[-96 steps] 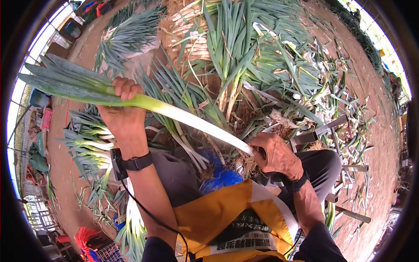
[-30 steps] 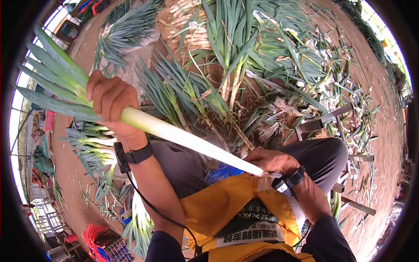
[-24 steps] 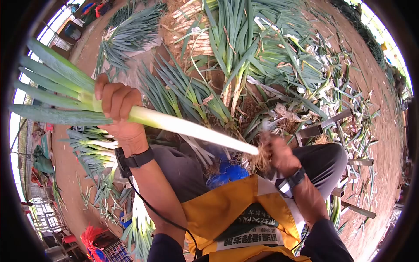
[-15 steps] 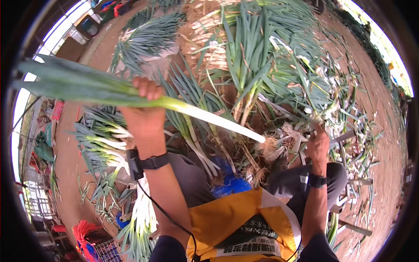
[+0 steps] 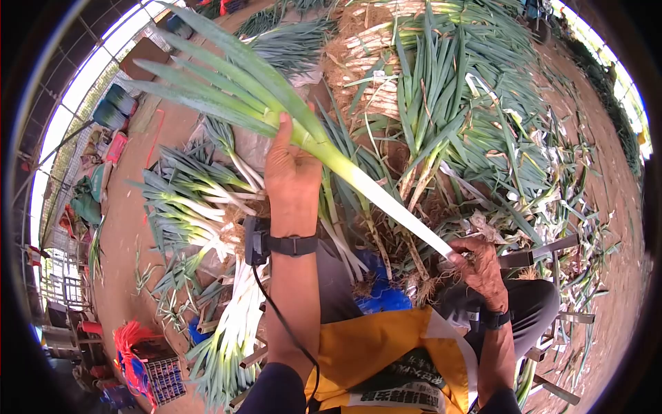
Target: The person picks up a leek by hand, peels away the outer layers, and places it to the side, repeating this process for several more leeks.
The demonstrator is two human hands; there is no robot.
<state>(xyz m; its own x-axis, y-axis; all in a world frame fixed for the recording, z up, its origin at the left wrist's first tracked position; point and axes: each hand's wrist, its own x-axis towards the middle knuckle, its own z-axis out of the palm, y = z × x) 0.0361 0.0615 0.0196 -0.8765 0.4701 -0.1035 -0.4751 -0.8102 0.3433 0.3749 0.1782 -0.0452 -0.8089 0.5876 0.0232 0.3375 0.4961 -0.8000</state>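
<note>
A large leek (image 5: pixel 376 190) slants across the view, its green leaves at the upper left and its white stalk running down to the right. My left hand (image 5: pixel 293 165) is wrapped round it where the leaves meet the stalk, with the thumb on top. At the lower end, my right hand (image 5: pixel 477 265) has its fingers closed on the root end, which they mostly hide. Below the stalk, several uncleaned leeks (image 5: pixel 414 255) with brown roots lie near my knees, beside a blue plastic piece (image 5: pixel 379 293).
Cleaned leeks (image 5: pixel 200 214) lie in a pile at the left, with more white stalks (image 5: pixel 231 324) below. A big heap of leeks (image 5: pixel 483 103) fills the upper right. Metal bars (image 5: pixel 541 254) stick out by my right knee. A basket (image 5: pixel 165 379) stands lower left.
The leek has swung to a steeper slant, its leaves rising. My right hand has moved down and left onto its root end, and the roots seen there before no longer show.
</note>
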